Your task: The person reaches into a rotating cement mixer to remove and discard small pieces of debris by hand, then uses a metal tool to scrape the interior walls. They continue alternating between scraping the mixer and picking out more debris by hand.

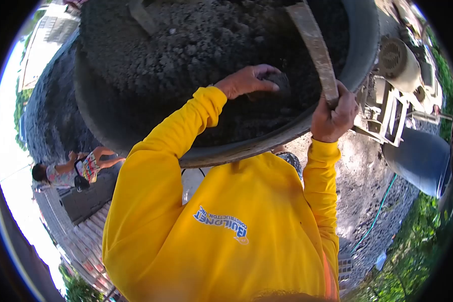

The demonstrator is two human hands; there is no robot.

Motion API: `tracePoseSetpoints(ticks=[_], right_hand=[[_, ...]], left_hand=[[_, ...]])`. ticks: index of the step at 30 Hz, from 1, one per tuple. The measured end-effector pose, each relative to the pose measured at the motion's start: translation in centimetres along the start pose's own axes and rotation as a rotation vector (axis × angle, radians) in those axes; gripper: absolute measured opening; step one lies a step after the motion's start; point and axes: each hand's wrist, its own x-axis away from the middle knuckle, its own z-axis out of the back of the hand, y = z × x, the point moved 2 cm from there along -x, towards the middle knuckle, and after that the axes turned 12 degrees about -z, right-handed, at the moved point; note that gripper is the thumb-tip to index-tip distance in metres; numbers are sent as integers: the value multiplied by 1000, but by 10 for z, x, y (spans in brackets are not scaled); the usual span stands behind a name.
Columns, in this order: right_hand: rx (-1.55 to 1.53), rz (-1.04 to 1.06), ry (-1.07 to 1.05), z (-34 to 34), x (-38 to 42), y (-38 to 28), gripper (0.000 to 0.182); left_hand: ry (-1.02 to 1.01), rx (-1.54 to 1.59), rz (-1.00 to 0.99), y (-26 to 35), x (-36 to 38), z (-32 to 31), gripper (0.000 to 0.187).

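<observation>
A large round tub with a thick dark rim (98, 126) spans the upper part of the head view. Grey, damp, crumbly mix (201, 60) lies inside it. My left hand (249, 81) reaches over the rim, its fingers and thumb curved around a dark clump (277, 83) of what looks like the same mix. At the right side, my right hand (334, 115) is wrapped around the lower end of a flat, mix-smeared bar (314, 48). The bar's far end runs out at the top of the view. Another grey bar-like piece (142, 17) shows in the tub.
A motor (398, 59) on a metal frame (385, 113) stands to the right, with a blue barrel (418, 160) beside it. A green hose (375, 219) crosses the gravelly ground. Another person (78, 168) stands at the left, near stacked bags (88, 236) and a dark heap (53, 105).
</observation>
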Motion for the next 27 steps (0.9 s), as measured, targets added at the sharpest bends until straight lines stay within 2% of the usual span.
tracePoseSetpoints(ticks=[2, 3, 5, 8, 11, 15, 18, 21, 22, 23, 25, 27], right_hand=[[-6, -12, 10, -4, 3, 10, 18], [-15, -24, 7, -2, 4, 10, 17], [5, -38, -7, -2, 4, 8, 16], [-11, -37, 9, -4, 4, 10, 16], [51, -31, -24, -1, 5, 7, 15], [92, -16, 12, -3, 7, 5, 17], [91, 60, 56, -4, 6, -4, 18], [90, 66, 76, -1, 9, -17, 18], [99, 52, 68, 0, 11, -17, 19], [108, 37, 64, 1, 12, -21, 20], [77, 89, 85, 3, 16, -33, 26], [21, 69, 104, 6, 23, -48, 25]], left_hand=[[-297, 17, 50, 3, 50, -19, 75], [-187, 58, 14, 7, 76, -38, 79], [-95, 374, 208, -4, 98, -28, 82], [-116, 32, 42, 14, 111, -36, 84], [-99, 89, 105, -4, 111, -43, 84], [-78, -38, -29, 12, 121, -37, 75], [-109, 90, 21, 32, 130, -19, 70], [36, 302, -30, 29, 141, -17, 68], [-137, 189, 14, 43, 151, -25, 67], [-131, 145, -158, 35, 159, -32, 66], [-138, 139, -121, 38, 169, -24, 66], [-37, -124, -309, 43, 188, -29, 64]])
